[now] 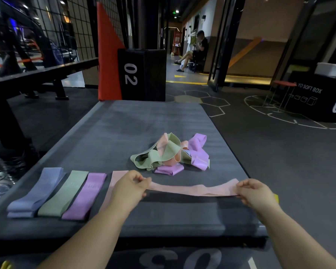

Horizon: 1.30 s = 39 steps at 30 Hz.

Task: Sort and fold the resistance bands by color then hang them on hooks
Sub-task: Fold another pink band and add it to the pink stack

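Now, folded row: blue-grey band (35, 193), green band (63, 193) and purple band (85, 195), side by side on the grey mat (124, 123), out to the left of the left hand; folded pink band (115, 179) right behind that hand's knuckles, partly hidden.
Left hand (129, 186): pinches the left end of the stretched pink band between thumb and fingers.
Stretched pink band (194, 189): spans hand to hand, long axis left to right, slightly slack in the middle, held just over the mat's near edge.
Unsorted pile (171, 154): green, pink and purple loops tangled together, forward of the gap between the two hands, apart from the held band.
Right hand (256, 193): grips the right end, fingers curled over its edge.
Coming move, as a judgement: likely a fold end to end along that left-right axis, right end carried across to the left; set-down spot on the folded pink band lies nearest the left hand.
Hooks: none in view.
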Each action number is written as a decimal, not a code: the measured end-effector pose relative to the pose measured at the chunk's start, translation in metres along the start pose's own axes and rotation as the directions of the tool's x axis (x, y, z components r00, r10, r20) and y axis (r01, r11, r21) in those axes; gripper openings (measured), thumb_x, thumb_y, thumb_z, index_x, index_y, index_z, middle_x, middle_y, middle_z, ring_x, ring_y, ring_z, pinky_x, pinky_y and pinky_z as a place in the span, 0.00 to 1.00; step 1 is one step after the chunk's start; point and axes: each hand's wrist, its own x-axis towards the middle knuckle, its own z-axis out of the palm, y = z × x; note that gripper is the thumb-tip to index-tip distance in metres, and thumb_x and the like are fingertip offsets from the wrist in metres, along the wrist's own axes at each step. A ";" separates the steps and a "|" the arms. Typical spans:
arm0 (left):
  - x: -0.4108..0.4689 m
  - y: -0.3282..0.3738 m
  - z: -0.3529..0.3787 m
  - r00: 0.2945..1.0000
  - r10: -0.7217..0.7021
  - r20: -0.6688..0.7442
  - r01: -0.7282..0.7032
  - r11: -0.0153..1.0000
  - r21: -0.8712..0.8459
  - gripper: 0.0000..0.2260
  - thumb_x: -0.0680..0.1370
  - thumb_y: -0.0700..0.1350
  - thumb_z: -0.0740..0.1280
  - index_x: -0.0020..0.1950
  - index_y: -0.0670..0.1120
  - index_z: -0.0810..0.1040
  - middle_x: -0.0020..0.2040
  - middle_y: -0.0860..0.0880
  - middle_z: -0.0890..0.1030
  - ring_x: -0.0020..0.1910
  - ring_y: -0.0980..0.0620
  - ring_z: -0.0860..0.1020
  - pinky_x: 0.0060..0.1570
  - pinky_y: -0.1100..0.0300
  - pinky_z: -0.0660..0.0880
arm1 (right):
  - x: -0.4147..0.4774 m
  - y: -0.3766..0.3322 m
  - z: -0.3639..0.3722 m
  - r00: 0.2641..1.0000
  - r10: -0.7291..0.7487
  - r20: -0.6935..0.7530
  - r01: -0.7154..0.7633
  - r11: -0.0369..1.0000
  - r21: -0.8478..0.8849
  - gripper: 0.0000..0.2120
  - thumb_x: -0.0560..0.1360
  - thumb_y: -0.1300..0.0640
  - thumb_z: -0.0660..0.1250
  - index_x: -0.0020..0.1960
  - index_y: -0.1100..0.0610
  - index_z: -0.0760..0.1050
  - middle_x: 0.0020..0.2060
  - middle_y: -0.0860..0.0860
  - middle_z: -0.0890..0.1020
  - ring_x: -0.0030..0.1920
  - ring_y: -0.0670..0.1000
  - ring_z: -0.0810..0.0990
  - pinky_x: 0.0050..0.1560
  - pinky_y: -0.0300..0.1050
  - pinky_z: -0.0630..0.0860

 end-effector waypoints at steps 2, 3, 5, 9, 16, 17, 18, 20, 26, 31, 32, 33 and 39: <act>-0.001 -0.002 -0.001 0.999 0.035 -0.023 -0.032 0.991 0.128 0.08 0.72 0.44 0.71 0.38 0.49 0.73 0.33 0.49 0.81 0.34 0.48 0.80 0.41 0.54 0.76 | 0.001 0.002 0.000 1.000 -0.014 -0.006 0.014 0.998 -0.054 0.06 0.71 0.67 0.71 0.40 0.58 0.76 0.33 0.55 0.80 0.32 0.53 0.73 0.35 0.45 0.69; -0.002 -0.001 -0.002 0.998 0.049 -0.029 -0.042 0.979 0.202 0.07 0.72 0.44 0.70 0.39 0.50 0.72 0.34 0.49 0.81 0.36 0.48 0.79 0.38 0.57 0.73 | 0.001 0.002 0.000 1.000 -0.020 -0.009 0.020 0.997 -0.069 0.07 0.70 0.66 0.72 0.40 0.58 0.75 0.31 0.54 0.79 0.31 0.53 0.72 0.35 0.45 0.68; -0.004 0.000 -0.005 0.996 0.078 -0.036 -0.062 0.941 0.333 0.07 0.74 0.45 0.68 0.42 0.50 0.69 0.37 0.50 0.79 0.36 0.51 0.75 0.33 0.60 0.68 | 0.000 0.003 0.001 0.999 -0.044 -0.024 0.041 0.991 -0.125 0.07 0.69 0.64 0.73 0.40 0.56 0.75 0.31 0.52 0.79 0.30 0.52 0.71 0.37 0.45 0.69; -0.015 0.007 -0.007 0.992 0.115 0.041 -0.119 0.823 0.555 0.06 0.77 0.44 0.63 0.49 0.48 0.66 0.41 0.50 0.75 0.41 0.48 0.74 0.37 0.57 0.67 | -0.001 0.004 0.003 0.996 -0.086 -0.014 0.077 0.946 -0.314 0.06 0.71 0.61 0.70 0.42 0.54 0.73 0.34 0.51 0.77 0.31 0.53 0.72 0.33 0.44 0.68; -0.025 0.006 -0.001 0.989 0.110 0.102 -0.150 0.686 0.712 0.06 0.78 0.38 0.58 0.52 0.47 0.62 0.49 0.47 0.77 0.43 0.46 0.71 0.40 0.57 0.66 | -0.008 0.003 0.010 0.994 -0.103 0.026 0.096 0.773 -0.627 0.05 0.73 0.59 0.66 0.45 0.51 0.71 0.42 0.50 0.78 0.38 0.52 0.76 0.35 0.43 0.70; -0.023 0.003 0.000 0.987 0.116 0.110 -0.160 0.675 0.720 0.07 0.77 0.38 0.58 0.50 0.47 0.62 0.46 0.47 0.76 0.43 0.45 0.71 0.40 0.56 0.66 | -0.008 0.003 0.010 0.994 -0.107 0.032 0.102 0.745 -0.659 0.05 0.73 0.58 0.65 0.44 0.49 0.71 0.44 0.51 0.79 0.40 0.53 0.76 0.38 0.44 0.71; -0.022 0.001 0.000 0.986 0.120 0.118 -0.168 0.661 0.731 0.07 0.77 0.38 0.58 0.50 0.47 0.61 0.44 0.48 0.75 0.42 0.45 0.72 0.39 0.56 0.66 | -0.008 0.002 0.011 0.994 -0.107 0.036 0.102 0.719 -0.688 0.05 0.73 0.58 0.64 0.44 0.48 0.71 0.45 0.51 0.79 0.42 0.54 0.76 0.40 0.44 0.72; -0.020 0.000 0.001 0.983 0.125 0.137 -0.185 0.643 0.743 0.07 0.77 0.40 0.60 0.50 0.47 0.61 0.43 0.48 0.74 0.42 0.46 0.72 0.39 0.56 0.67 | -0.010 0.000 0.011 0.994 -0.102 0.038 0.098 0.684 -0.723 0.05 0.72 0.57 0.62 0.44 0.48 0.73 0.47 0.50 0.80 0.44 0.54 0.76 0.44 0.45 0.74; -0.014 -0.005 -0.001 0.980 0.121 0.155 -0.195 0.716 0.670 0.10 0.77 0.46 0.62 0.54 0.47 0.62 0.45 0.49 0.76 0.42 0.46 0.74 0.37 0.56 0.66 | -0.022 -0.011 0.014 0.989 -0.145 0.013 0.103 0.640 -0.761 0.09 0.73 0.57 0.62 0.47 0.44 0.77 0.52 0.49 0.74 0.47 0.52 0.72 0.46 0.44 0.65; -0.010 -0.007 0.003 0.975 0.151 0.162 -0.215 0.828 0.517 0.21 0.73 0.47 0.68 0.61 0.50 0.61 0.44 0.50 0.79 0.45 0.47 0.78 0.42 0.55 0.73 | -0.033 -0.020 0.037 0.957 -0.240 0.163 0.289 0.777 -0.559 0.09 0.73 0.55 0.66 0.38 0.42 0.76 0.42 0.42 0.82 0.44 0.48 0.79 0.45 0.40 0.74; -0.010 -0.006 0.005 0.971 0.168 0.170 -0.232 0.830 0.507 0.23 0.72 0.48 0.68 0.62 0.51 0.61 0.44 0.51 0.79 0.46 0.47 0.78 0.45 0.54 0.75 | -0.038 -0.023 0.044 0.943 -0.253 0.218 0.330 0.797 -0.506 0.09 0.73 0.55 0.68 0.37 0.42 0.76 0.39 0.40 0.82 0.43 0.46 0.79 0.44 0.37 0.74; -0.011 -0.005 0.006 0.966 0.185 0.181 -0.253 0.826 0.504 0.24 0.72 0.48 0.68 0.63 0.52 0.60 0.44 0.52 0.80 0.46 0.48 0.78 0.47 0.53 0.75 | -0.043 -0.025 0.051 0.924 -0.266 0.276 0.368 0.814 -0.450 0.09 0.73 0.54 0.69 0.37 0.42 0.77 0.38 0.39 0.82 0.43 0.44 0.80 0.42 0.32 0.72; -0.017 -0.001 0.022 0.894 0.370 0.253 -0.448 0.723 0.525 0.25 0.72 0.51 0.69 0.64 0.53 0.61 0.42 0.58 0.78 0.53 0.50 0.78 0.55 0.54 0.71 | -0.062 -0.034 0.094 0.819 -0.291 0.494 0.494 0.795 -0.351 0.15 0.76 0.43 0.66 0.33 0.48 0.76 0.30 0.43 0.77 0.33 0.41 0.72 0.39 0.36 0.70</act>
